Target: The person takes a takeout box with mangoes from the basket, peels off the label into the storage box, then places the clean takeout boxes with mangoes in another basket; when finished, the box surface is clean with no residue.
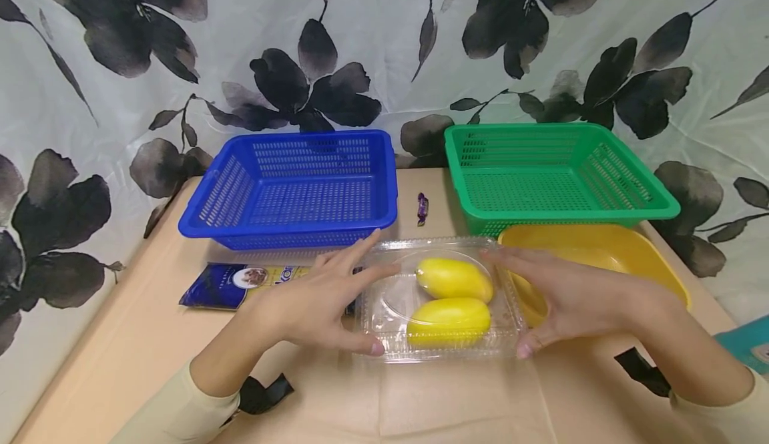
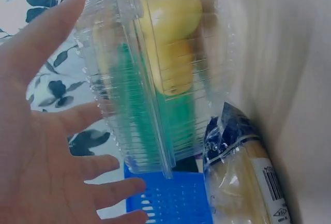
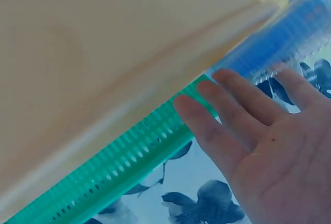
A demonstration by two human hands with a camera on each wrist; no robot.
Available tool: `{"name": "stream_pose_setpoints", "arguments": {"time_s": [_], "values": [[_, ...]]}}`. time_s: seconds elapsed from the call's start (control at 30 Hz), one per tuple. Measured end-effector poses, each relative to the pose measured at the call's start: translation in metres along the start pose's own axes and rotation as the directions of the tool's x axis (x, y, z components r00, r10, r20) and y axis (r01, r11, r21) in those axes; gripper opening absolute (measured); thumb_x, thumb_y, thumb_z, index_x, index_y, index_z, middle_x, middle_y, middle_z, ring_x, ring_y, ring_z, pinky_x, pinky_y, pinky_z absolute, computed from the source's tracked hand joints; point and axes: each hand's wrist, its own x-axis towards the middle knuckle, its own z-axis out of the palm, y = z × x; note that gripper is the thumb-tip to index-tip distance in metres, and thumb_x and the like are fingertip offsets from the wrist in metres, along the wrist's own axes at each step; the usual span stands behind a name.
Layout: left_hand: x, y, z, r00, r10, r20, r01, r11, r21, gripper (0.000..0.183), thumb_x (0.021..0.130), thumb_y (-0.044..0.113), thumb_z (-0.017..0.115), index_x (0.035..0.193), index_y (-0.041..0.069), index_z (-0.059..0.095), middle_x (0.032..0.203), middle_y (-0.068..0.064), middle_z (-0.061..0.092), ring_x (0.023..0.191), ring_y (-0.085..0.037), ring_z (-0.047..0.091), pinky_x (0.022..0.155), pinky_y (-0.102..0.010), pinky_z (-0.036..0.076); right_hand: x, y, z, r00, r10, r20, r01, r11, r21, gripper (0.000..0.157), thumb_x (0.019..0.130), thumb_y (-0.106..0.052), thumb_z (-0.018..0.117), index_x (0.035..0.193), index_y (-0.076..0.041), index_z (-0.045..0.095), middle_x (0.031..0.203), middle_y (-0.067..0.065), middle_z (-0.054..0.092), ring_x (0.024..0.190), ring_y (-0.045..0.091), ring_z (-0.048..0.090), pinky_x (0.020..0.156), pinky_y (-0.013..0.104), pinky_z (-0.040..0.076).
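A clear plastic clamshell box (image 1: pixel 393 297) with a closed lid stands at the front middle of the table. Inside it lie two yellow oval fruits, one behind (image 1: pixel 454 280) and one in front (image 1: pixel 449 321); their exact kind is hard to tell. My left hand (image 1: pixel 318 297) is at the box's left side, fingers spread, thumb by the near left corner. At the right side is my right hand (image 1: pixel 577 294), its fingers extended along the edge. In the left wrist view, the box (image 2: pixel 155 131) appears tilted beside the spread fingers (image 2: pixel 106 167). Straight fingers (image 3: pixel 232 97) show in the right wrist view.
Behind the left hand lies a blue and yellow packet (image 1: pixel 219 287). A blue basket (image 1: pixel 288 236) stands at back left, a green basket (image 1: pixel 565 217) at back right. Between them lies a purple-wrapped candy (image 1: pixel 422 209). A yellow tray (image 1: pixel 645 257) sits partly under the right arm.
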Motion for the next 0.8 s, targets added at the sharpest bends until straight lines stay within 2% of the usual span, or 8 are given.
{"name": "stream_pose_setpoints", "arguments": {"time_s": [0.13,0.4,0.57,0.7,0.8], "values": [[-0.005,-0.002,0.002,1.0,-0.012,-0.004,0.012,1.0,0.019,0.106,0.074,0.077,0.074,0.162,0.039,0.028,0.173,0.006,-0.007,0.158,-0.031,0.011,0.118,-0.074,0.014,0.0,0.003,0.009,1.0,-0.017,-0.014,0.017,1.0,0.014,0.126,0.066,-0.069,0.083,0.166,-0.029,0.017,0.171,0.014,0.017,0.149,0.049,0.029,0.108,0.069,0.04],[-0.005,-0.012,0.01,0.999,-0.011,-0.044,0.01,1.0,-0.014,0.107,0.07,0.08,0.075,0.161,0.044,0.029,0.174,0.002,-0.005,0.157,-0.037,0.015,0.114,-0.078,0.016,-0.002,0.007,0.019,0.999,-0.003,-0.042,0.002,1.0,-0.021,0.124,0.07,-0.074,0.076,0.166,-0.034,0.009,0.172,0.013,0.01,0.145,0.05,0.037,0.103,0.068,0.045],[-0.005,-0.015,0.013,0.998,-0.018,-0.053,0.017,1.0,-0.022,0.108,0.069,0.082,0.073,0.16,0.046,0.029,0.174,0.001,-0.003,0.155,-0.04,0.02,0.111,-0.081,0.014,-0.003,0.009,0.024,0.995,-0.03,-0.092,0.027,0.999,-0.041,0.119,0.073,-0.077,0.072,0.166,-0.035,0.012,0.172,0.013,0.013,0.14,0.051,0.043,0.101,0.07,0.045],[-0.005,-0.017,0.015,0.997,-0.026,-0.075,0.025,1.0,-0.012,0.107,0.068,0.083,0.073,0.159,0.047,0.031,0.174,0.0,-0.001,0.155,-0.041,0.019,0.111,-0.081,0.014,-0.003,0.011,0.026,0.99,-0.047,-0.13,0.043,0.998,-0.034,0.114,0.076,-0.074,0.074,0.165,-0.036,0.015,0.172,0.011,0.015,0.142,0.049,0.042,0.102,0.071,0.044],[-0.005,-0.019,0.017,0.996,-0.027,-0.09,0.026,0.999,-0.02,0.103,0.068,0.082,0.074,0.157,0.05,0.034,0.174,0.0,-0.002,0.154,-0.044,0.02,0.112,-0.078,0.021,-0.002,0.014,0.027,0.988,-0.047,-0.145,0.044,0.999,-0.021,0.111,0.077,-0.071,0.075,0.165,-0.037,0.016,0.172,0.007,0.015,0.144,0.047,0.04,0.104,0.072,0.041]]}}
